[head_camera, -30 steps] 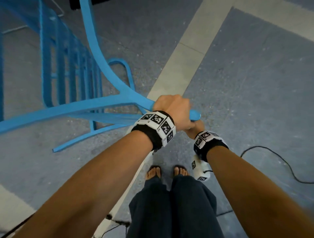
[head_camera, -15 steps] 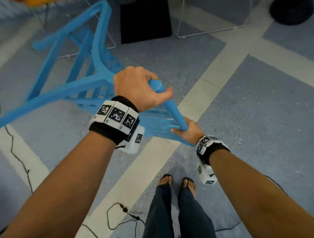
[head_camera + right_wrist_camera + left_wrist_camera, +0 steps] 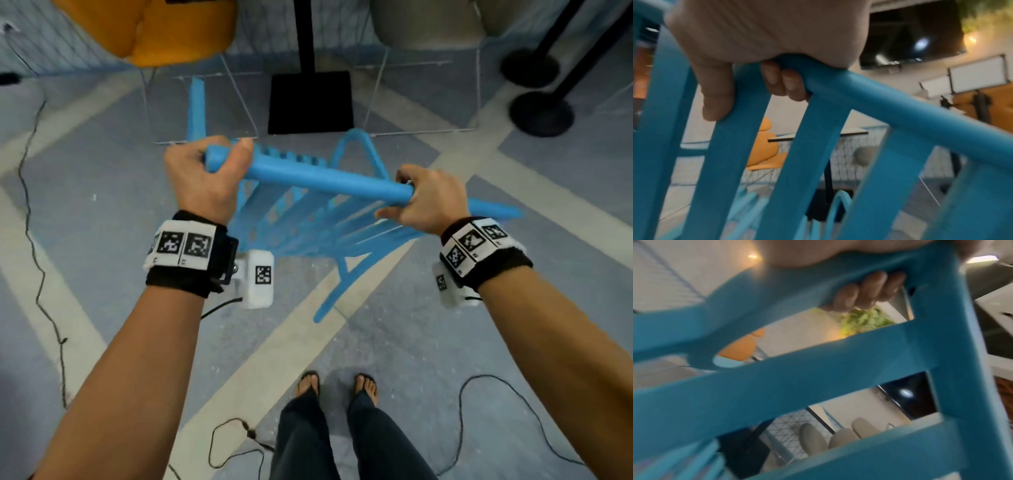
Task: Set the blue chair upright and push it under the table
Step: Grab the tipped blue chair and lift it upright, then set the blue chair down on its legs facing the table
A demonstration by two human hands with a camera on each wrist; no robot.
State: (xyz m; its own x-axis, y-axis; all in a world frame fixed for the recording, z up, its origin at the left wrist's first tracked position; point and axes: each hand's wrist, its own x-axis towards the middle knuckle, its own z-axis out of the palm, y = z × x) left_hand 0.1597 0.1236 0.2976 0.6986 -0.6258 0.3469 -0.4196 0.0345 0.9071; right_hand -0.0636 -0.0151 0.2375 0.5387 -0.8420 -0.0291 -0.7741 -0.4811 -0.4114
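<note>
I see the blue slatted chair (image 3: 325,178) from above, in front of me, with its top rail tilted slightly down to the right. My left hand (image 3: 209,171) grips the rail's left end, and my right hand (image 3: 424,198) grips the right end. In the left wrist view my fingers (image 3: 869,290) curl round the chair frame (image 3: 797,369). The right wrist view shows fingers (image 3: 783,81) wrapped over the rail (image 3: 900,104), thumb on a slat. Beyond the chair stands a black post on a square base (image 3: 310,102). I cannot tell whether all the chair's feet touch the floor.
An orange chair (image 3: 154,31) on wire legs stands at the far left and a grey chair (image 3: 428,27) at the far right. Two round black stand bases (image 3: 541,113) sit at the right. Cables (image 3: 37,240) trail over the carpet on both sides. My feet (image 3: 337,387) are just behind the chair.
The chair has swung up from lying at my left to standing in front of me. My hands have spread apart to the two ends of the top rail.
</note>
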